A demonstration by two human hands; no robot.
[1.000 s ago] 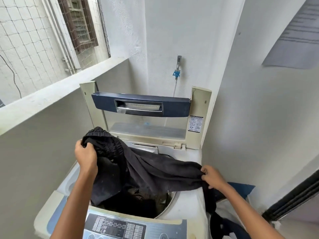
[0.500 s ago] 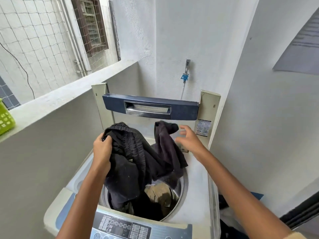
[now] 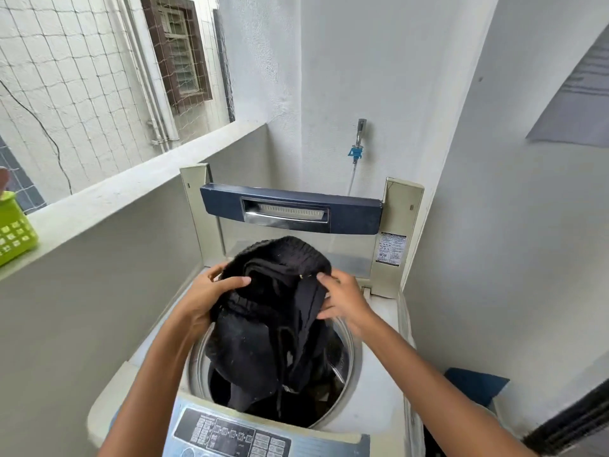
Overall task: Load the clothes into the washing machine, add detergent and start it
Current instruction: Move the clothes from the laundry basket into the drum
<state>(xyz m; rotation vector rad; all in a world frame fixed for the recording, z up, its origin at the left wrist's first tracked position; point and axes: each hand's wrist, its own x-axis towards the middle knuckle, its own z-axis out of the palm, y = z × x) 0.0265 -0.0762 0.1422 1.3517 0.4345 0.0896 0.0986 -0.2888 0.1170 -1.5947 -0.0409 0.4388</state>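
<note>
The left hand point(image 3: 206, 295) gripped the bunched upper part of a black garment point(image 3: 263, 324), thumb laid across the front of the cloth and fingers curled behind it. The right hand point(image 3: 346, 303) held the opposite side of the same bundle – thumb and forefinger pinching the fabric near its top edge, the other fingers spread against a hanging fold. The garment was held above the drum opening point(image 3: 350, 344) of the washing machine point(image 3: 379, 384), its lower portion hanging down inside the drum, where further dark clothing lay. The machine's lid point(image 3: 290, 211) stood raised at the rear, its dark blue handle bar facing the camera. The control panel point(image 3: 230, 435) sat at the near edge, below both forearms. A tap point(image 3: 361, 130) with a blue fitting was fixed to the wall behind the lid – a thin hose ran down from it. A green basket point(image 3: 14, 232) rested on the ledge point(image 3: 131, 189) at left. A blue object point(image 3: 474, 385) lay low at the machine's right side; what it was could not be determined.
</note>
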